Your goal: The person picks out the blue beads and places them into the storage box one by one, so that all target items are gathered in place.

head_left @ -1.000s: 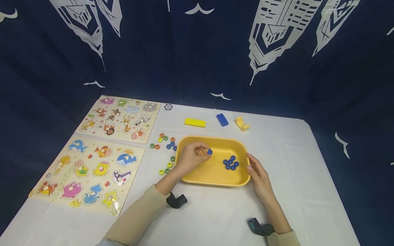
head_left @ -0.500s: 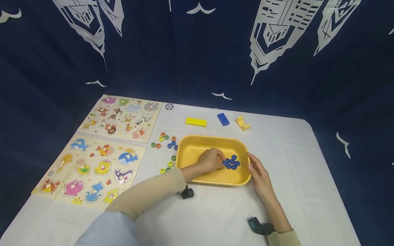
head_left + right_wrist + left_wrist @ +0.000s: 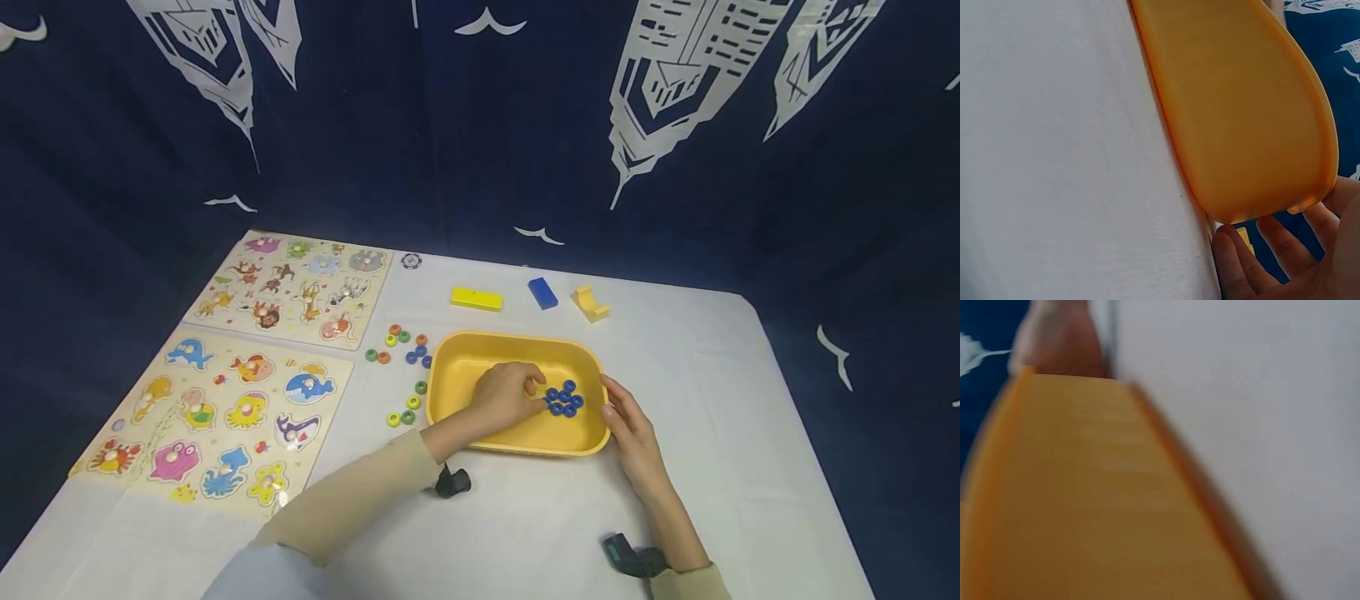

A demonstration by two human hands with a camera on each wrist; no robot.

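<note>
Inside the yellow plastic tray [image 3: 480,437], my left hand [image 3: 504,398] is over the floor, its fingertips beside a cluster of several blue ring beads [image 3: 565,397]. Thumb and index finger are parted, and one blue bead lies right at the thumb tip. My right hand [image 3: 633,429] rests against the tray's right end, fingertips touching the rim and outer wall. In the right wrist view, the fingers [image 3: 1282,240] lie fairly straight along the tray's end wall [image 3: 1247,206]. Only the tray's side [image 3: 1104,487] and a blurred hand beyond it show in the left wrist view.
Loose orange, green, yellow and blue beads [image 3: 413,402] lie left of the tray. Two animal puzzle boards [image 3: 225,417] cover the table's left side. A yellow block [image 3: 476,299], a blue block [image 3: 542,293] and a curved light-yellow block [image 3: 590,303] lie behind the tray.
My left hand has carried a blue bead rightward across the tray to the cluster, and its fingers have since parted from it. The right hand stays at the tray's end.
</note>
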